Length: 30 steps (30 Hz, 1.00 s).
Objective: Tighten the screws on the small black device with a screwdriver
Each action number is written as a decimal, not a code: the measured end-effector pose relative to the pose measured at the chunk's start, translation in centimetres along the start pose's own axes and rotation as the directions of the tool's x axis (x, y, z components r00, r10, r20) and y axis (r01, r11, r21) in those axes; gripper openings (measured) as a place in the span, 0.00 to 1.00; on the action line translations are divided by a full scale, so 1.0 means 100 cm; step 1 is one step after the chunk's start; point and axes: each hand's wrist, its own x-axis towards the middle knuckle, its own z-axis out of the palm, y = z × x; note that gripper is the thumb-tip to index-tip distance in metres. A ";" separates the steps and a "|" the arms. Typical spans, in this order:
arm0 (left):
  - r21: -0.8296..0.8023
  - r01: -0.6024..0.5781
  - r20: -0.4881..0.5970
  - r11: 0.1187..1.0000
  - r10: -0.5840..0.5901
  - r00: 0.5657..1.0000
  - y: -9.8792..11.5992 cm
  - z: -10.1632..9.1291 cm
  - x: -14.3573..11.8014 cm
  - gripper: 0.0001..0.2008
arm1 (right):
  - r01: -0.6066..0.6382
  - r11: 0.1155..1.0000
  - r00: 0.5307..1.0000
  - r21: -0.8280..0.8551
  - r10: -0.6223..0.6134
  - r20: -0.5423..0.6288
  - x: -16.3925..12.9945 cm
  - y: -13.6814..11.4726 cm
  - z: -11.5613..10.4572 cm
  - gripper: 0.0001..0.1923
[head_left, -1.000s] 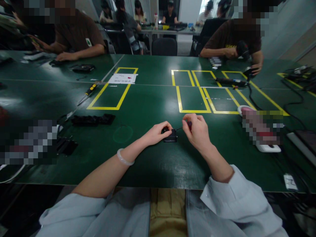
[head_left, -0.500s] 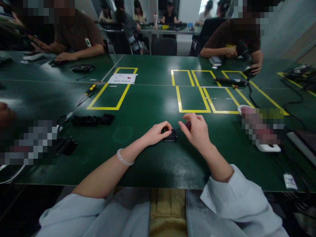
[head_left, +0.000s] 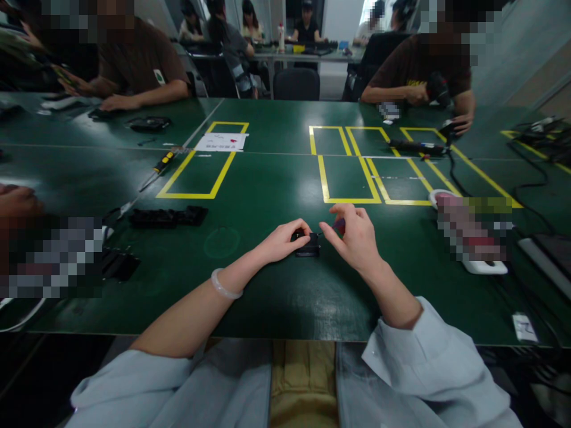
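Observation:
A small black block-shaped part [head_left: 307, 247] rests on the green table in front of me. My left hand [head_left: 285, 241] grips it from the left, thumb and fingers closed at its upper edge. On the other side, my right hand [head_left: 354, 236] holds a small screwdriver [head_left: 339, 226] with a dark purplish handle, mostly covered by the fingers. Its thin shaft points left to the part's right upper side; whether the tip touches is too small to tell.
Left of my hands lie a long black part [head_left: 167, 217] and a yellow-black screwdriver [head_left: 163, 163]. Yellow tape outlines [head_left: 352, 201] mark the table [head_left: 267, 297]. A white-framed phone-like object [head_left: 484, 266] sits at right, near cables. A co-worker's hand [head_left: 20, 208] shows at left; others sit opposite.
My right fingers have shifted slightly, and the screwdriver's handle sits at a slightly different angle. My left hand and the black part stay put. The co-worker's hand at left has come further into view.

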 end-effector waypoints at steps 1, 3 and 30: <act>-0.003 -0.005 -0.002 1.000 0.005 1.000 0.000 0.000 0.000 0.08 | -0.002 1.000 1.000 -0.003 0.002 -0.001 0.000 0.000 0.000 0.12; -0.012 -0.014 -0.004 1.000 0.014 1.000 0.000 0.000 0.000 0.07 | -0.010 1.000 1.000 -0.007 0.010 -0.006 0.001 0.000 0.001 0.10; -0.020 0.006 0.018 1.000 -0.005 1.000 0.002 -0.001 -0.001 0.09 | 0.002 1.000 0.999 0.021 -0.002 -0.032 0.000 0.000 0.001 0.11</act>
